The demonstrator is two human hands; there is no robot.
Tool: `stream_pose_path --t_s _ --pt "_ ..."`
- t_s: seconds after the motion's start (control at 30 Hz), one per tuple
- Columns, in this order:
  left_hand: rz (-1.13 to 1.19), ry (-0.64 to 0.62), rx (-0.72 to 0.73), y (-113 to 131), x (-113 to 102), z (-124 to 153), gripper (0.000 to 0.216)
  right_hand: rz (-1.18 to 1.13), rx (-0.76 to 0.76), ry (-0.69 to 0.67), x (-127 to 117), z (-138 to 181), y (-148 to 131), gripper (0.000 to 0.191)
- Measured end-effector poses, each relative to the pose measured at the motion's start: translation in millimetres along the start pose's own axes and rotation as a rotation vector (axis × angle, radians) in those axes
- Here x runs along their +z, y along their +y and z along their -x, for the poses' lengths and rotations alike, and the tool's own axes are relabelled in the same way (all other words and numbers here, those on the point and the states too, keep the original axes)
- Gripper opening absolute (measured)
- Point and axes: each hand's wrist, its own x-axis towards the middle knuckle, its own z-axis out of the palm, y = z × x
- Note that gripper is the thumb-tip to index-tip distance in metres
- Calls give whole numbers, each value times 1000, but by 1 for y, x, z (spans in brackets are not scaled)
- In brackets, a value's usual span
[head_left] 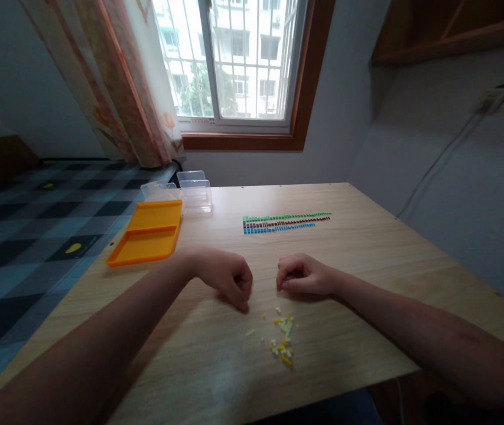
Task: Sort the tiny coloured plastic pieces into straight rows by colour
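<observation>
Both hands rest low over the wooden table, in front of the rows of small pieces. My left hand (229,276) is closed with curled fingers, thumb and fingertips pointing down to the tabletop. Across a small gap, my right hand (307,275) is also closed, its fingertips curled in near the thumb. Whatever either hand may hold is hidden. Nearer to me lies a loose scatter of tiny yellow and pale pieces (284,348). Beyond the hands run three rows: green pieces (287,217), dark brown pieces (287,223) and blue pieces (273,229).
An orange two-part tray (152,234) lies at the left, beyond my left forearm. Behind it stand clear plastic boxes (196,198) by the table's far edge. A bed with a checked cover (25,236) adjoins the left side; a wall borders the right.
</observation>
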Motion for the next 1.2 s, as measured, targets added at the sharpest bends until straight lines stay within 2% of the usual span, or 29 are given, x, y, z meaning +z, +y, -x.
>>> stream_pose_path --t_s 0.2,0.37,0.53,0.77,0.93,1.07,1.2 --pt "-389 97 -92 40 22 3 9 -80 82 27 -7 2 7 23" --pt "-463 132 -99 51 32 0 12 -113 101 41 -9 2 8 24" --pt "-467 72 -77 47 31 -3 7 -60 60 3 -9 2 6 25" --pt "-384 213 -149 30 23 -5 5 -1 -63 -149 -8 9 -5 27" --pt "-398 215 -167 28 18 -4 9 50 -108 -233 -2 16 -17 21" --pt "-366 253 -125 24 19 -5 14 115 -129 -241 1 17 -19 20" --pt "-394 307 -142 19 20 -8 20 160 -107 -187 1 18 -18 18"
